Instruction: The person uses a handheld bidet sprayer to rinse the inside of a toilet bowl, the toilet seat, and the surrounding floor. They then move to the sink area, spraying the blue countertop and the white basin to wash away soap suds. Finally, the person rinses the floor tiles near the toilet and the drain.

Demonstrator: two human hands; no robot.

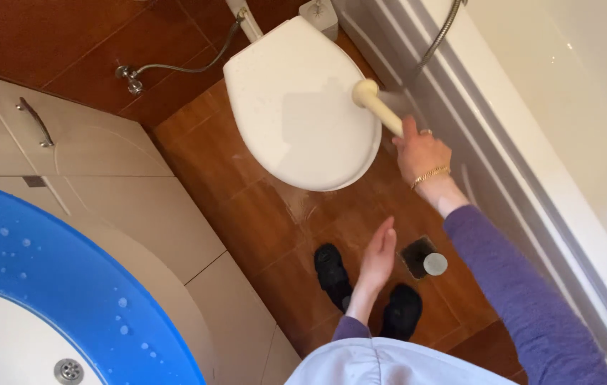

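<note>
Partly hidden, the cream handle (378, 108) vanishes inside the right hand (421, 151).

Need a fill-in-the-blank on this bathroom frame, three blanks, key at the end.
1. The right hand holds a cream handle over the toilet's ____ lid.
2. The left hand is open and holds ____.
3. The sink has a ____ glass rim.

Missing words: closed; nothing; blue
</note>
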